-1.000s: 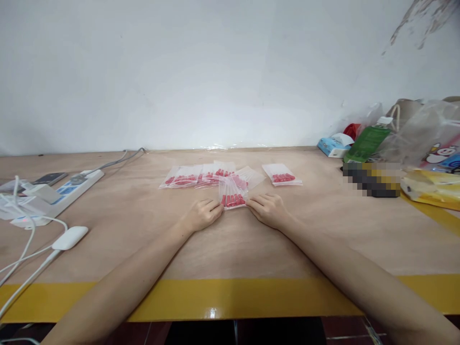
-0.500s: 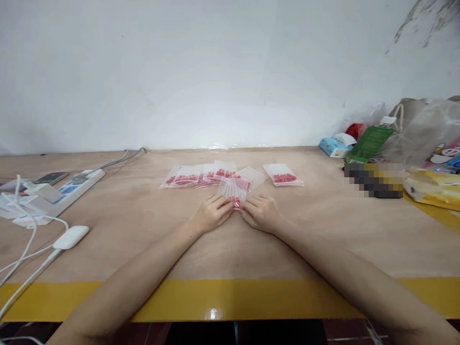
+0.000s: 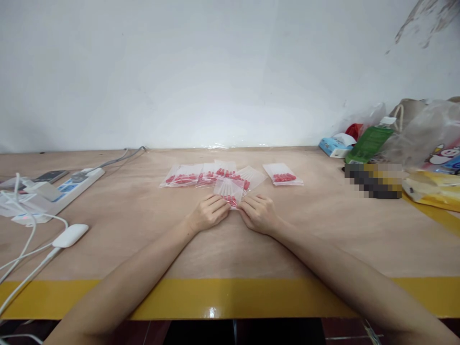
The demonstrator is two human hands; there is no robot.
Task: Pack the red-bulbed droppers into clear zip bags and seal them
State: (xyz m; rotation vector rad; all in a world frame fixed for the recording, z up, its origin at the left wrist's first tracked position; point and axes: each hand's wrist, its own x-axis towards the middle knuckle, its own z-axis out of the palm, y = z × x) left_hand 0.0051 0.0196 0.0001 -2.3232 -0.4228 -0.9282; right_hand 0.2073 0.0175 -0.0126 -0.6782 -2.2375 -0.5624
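A small clear plastic bag (image 3: 229,190) with pale stripes fanning upward and red pieces at its lower end is between my hands. My left hand (image 3: 210,212) pinches it by the lower left corner, fingers curled. At the lower right corner, my right hand (image 3: 259,213) closes on the same bag. The fingertips cover part of the bottom edge. Just behind lies an overlapping row of similar bags (image 3: 182,174) with red pieces, one of them askew at the right end (image 3: 254,179). Farther right sits a separate small stack of such bags (image 3: 282,174).
On the left are a white power strip (image 3: 77,189) with plugs, a phone (image 3: 52,177), and cables with a white adapter (image 3: 71,235). At the right stand a tissue pack (image 3: 334,146), a green bottle (image 3: 370,143), plastic bags (image 3: 419,139) and a yellow packet (image 3: 433,188). Yellow tape (image 3: 223,298) lines the front edge.
The bag between my hands has shifted slightly left and tilted, showing more of its red pieces. My left hand has moved a little left; the right hand stays nearly in place.
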